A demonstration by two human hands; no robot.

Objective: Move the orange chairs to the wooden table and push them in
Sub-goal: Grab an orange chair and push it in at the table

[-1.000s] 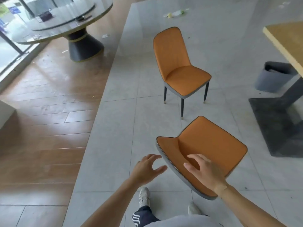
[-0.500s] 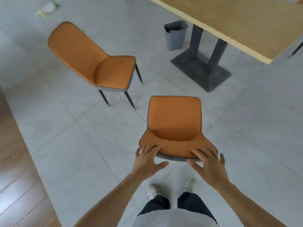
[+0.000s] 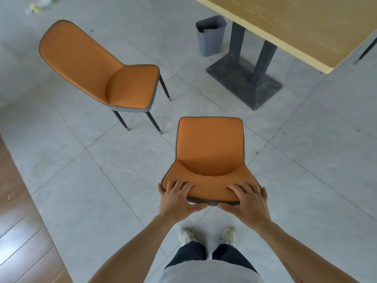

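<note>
Clasping chair [image 3: 210, 148] backrest top, both grips.

Single head-worn wide-angle view, aimed forward and steeply down; close above hands [image 3: 214, 198] at 6 o'clock, wooden table [image 3: 306, 23] far off at 1 o'clock.

A grey bin [image 3: 210, 35] stands on the grey tiled floor [image 3: 102, 170] beside wooden flooring [image 3: 18, 221].
</note>
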